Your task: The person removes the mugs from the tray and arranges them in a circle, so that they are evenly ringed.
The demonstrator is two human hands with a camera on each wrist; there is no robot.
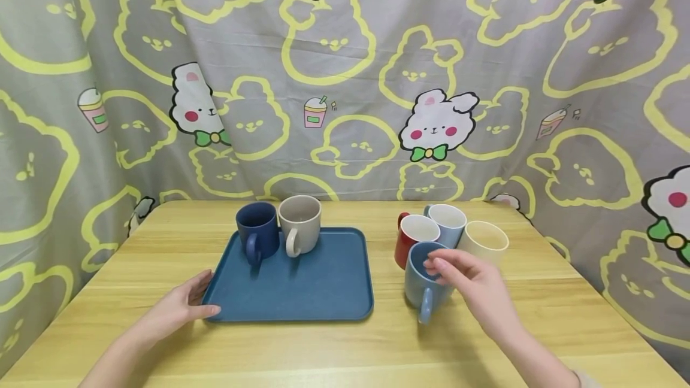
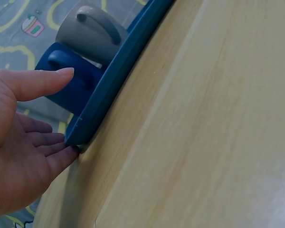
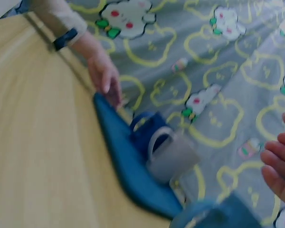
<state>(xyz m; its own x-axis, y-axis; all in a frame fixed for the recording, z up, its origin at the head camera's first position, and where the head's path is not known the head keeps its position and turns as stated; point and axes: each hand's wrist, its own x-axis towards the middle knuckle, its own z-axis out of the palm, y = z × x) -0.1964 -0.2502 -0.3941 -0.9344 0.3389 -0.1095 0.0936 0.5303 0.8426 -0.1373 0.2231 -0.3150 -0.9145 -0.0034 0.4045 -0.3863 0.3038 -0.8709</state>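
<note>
My left hand (image 1: 182, 304) rests at the left edge of a blue tray (image 1: 318, 289). In the left wrist view the fingers (image 2: 47, 142) lie straight against the tray's corner, with the thumb apart above. A dark blue mug (image 1: 264, 229) and a beige mug (image 1: 308, 229) stand upright side by side at the tray's back left. Over a light blue mug (image 1: 417, 292) on the table hovers my right hand (image 1: 477, 286), fingers loosely bent and holding nothing. The right wrist view shows that hand's fingers (image 3: 278, 164) apart from the mug, which is partly cut off below.
Behind the light blue mug stand a red mug (image 1: 404, 247) with a white inside, a pale blue mug (image 1: 450, 229) and a cream cup (image 1: 487, 241), all close together. The wooden table (image 1: 323, 352) ends at a patterned curtain (image 1: 350, 154).
</note>
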